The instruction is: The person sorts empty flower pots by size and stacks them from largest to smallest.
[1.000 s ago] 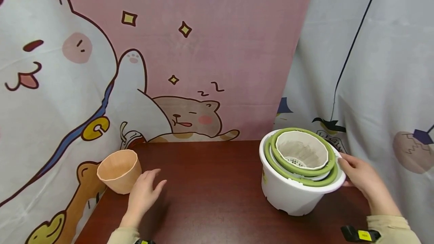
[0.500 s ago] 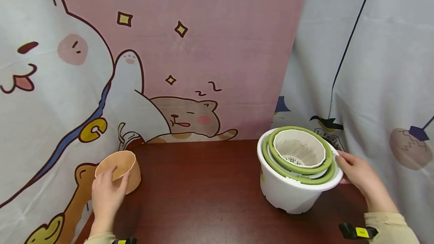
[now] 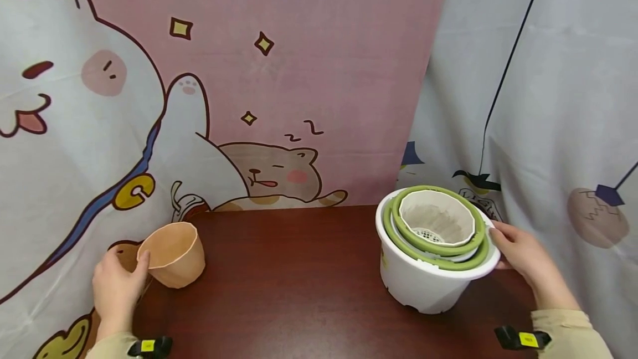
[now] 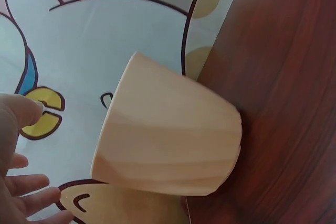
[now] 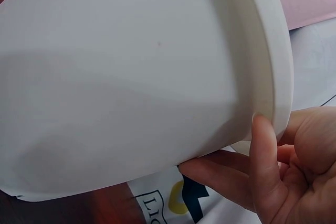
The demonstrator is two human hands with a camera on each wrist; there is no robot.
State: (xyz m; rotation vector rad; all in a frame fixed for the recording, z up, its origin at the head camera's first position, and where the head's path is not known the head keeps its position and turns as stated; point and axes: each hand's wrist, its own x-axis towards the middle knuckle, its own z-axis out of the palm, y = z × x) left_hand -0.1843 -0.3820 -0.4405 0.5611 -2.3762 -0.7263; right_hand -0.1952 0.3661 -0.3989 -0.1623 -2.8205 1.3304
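On the left side of the table stands a peach-coloured flower pot (image 3: pixel 176 270), upright and hollow, its wood-grain side filling the middle of the left wrist view. My left hand (image 3: pixel 117 287) is beside its left side with the thumb by the rim; the left wrist view shows a gap between those spread fingers and the pot. Over on the right, a large white flower pot (image 3: pixel 418 287) holds smaller nested pots with green rims (image 3: pixel 448 264) and an off-white innermost pot (image 3: pixel 438 216) with a perforated base. My right hand (image 3: pixel 523 251) grips the white pot's rim at its right side.
The dark red-brown table (image 3: pixel 279 292) lies between the two pots. A pink and white cartoon cloth (image 3: pixel 319 60) hangs behind it, and a pale curtain (image 3: pixel 563 98) closes off the right side close to my right hand.
My left hand has moved left across the peach pot, over its opening, to its outer left side. The right hand keeps its hold on the white pot. The view has shifted slightly.
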